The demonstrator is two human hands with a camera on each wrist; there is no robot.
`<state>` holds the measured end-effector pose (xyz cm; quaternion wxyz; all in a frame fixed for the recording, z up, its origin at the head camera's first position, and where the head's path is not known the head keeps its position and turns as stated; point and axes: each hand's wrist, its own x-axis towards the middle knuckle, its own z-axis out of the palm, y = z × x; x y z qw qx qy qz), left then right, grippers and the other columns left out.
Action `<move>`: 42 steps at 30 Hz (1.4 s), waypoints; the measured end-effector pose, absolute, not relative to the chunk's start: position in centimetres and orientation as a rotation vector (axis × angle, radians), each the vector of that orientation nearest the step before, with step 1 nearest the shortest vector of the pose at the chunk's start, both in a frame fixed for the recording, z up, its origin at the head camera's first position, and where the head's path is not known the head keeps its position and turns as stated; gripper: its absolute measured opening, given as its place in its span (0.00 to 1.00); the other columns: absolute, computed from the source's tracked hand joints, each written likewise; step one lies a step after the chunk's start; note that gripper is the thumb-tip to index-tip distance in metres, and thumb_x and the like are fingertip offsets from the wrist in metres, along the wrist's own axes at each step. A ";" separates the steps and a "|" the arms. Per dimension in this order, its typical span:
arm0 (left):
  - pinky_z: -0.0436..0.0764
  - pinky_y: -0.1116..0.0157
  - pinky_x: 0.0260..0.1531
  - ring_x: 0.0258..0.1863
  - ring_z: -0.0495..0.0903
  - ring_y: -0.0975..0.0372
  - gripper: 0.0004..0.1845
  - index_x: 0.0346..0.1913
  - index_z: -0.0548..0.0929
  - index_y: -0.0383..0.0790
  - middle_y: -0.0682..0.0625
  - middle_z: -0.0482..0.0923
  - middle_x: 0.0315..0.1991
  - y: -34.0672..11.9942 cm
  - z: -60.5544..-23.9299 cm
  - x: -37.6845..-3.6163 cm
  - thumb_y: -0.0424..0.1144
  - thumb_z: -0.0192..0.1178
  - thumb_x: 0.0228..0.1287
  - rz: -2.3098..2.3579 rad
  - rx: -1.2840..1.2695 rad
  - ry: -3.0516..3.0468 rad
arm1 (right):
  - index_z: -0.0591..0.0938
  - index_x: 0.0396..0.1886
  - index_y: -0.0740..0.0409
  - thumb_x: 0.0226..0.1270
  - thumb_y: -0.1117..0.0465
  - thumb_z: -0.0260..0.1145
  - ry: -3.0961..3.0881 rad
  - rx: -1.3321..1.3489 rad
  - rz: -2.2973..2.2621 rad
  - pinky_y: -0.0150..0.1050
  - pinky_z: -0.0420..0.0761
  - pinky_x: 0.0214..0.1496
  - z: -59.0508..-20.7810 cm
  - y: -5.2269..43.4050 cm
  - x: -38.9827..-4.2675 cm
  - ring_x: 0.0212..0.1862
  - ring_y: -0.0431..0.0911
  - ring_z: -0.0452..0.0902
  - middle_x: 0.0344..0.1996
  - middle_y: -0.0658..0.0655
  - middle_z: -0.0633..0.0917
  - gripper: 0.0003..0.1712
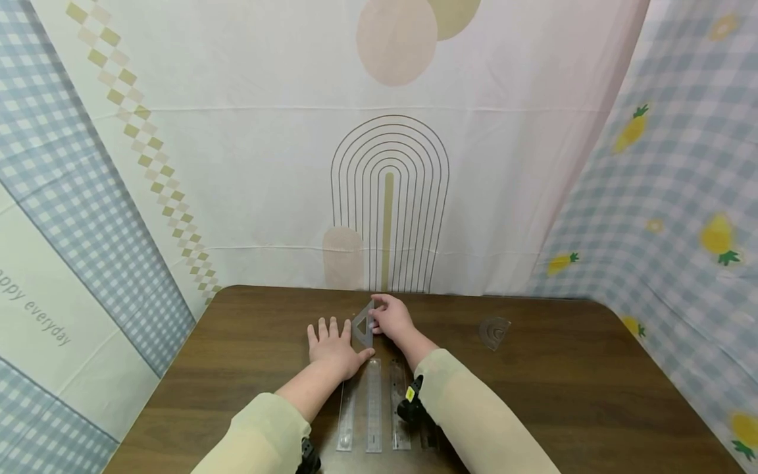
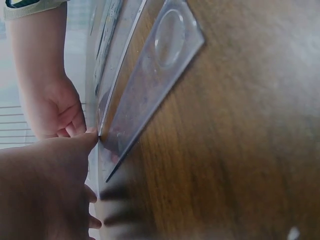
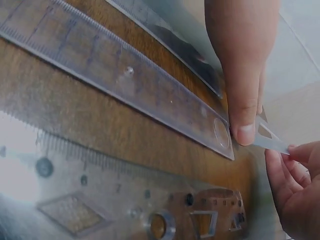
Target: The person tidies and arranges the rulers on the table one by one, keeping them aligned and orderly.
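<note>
pinching the clear triangle ruler [image 1: 362, 327] with your right hand [image 1: 391, 318], fingers curled on its right edge, at the table's [image 1: 562, 395] far middle. left hand [image 1: 333, 349] lies flat, fingers straight, thumb touching the triangle's near corner. three straight rulers [image 1: 374, 408] lie side by side just behind it; protractor [image 1: 494, 331] well apart right.

— Straight rulers on the table [image 1: 237, 342]?
— Three clear rulers [image 1: 374, 405], side by side.
— Set squares?
— One triangle [image 1: 362, 327].
— Protractors?
— One protractor [image 1: 494, 331], lying apart to the right.
— Hands in view?
— Two: left hand [image 1: 333, 347], right hand [image 1: 391, 316].
</note>
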<state>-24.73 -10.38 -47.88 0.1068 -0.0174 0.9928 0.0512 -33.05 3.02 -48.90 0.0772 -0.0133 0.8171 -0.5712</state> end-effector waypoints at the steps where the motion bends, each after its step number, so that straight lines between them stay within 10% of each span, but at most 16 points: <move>1: 0.35 0.40 0.71 0.77 0.37 0.42 0.50 0.80 0.52 0.48 0.39 0.44 0.79 -10.4 -47.9 -24.7 0.76 0.44 0.63 0.157 -0.056 2.922 | 0.76 0.66 0.59 0.71 0.67 0.63 2.445 -0.035 -1.725 0.37 0.84 0.27 -48.9 3.0 -33.0 0.25 0.44 0.81 0.34 0.59 0.82 0.24; 42: 0.37 0.41 0.72 0.78 0.40 0.43 0.47 0.80 0.51 0.52 0.41 0.45 0.79 -9.0 -47.7 -23.2 0.75 0.42 0.66 0.186 0.100 3.076 | 0.72 0.71 0.58 0.72 0.68 0.62 2.180 0.152 -2.156 0.38 0.85 0.34 -48.3 6.2 -30.1 0.29 0.43 0.81 0.39 0.61 0.84 0.28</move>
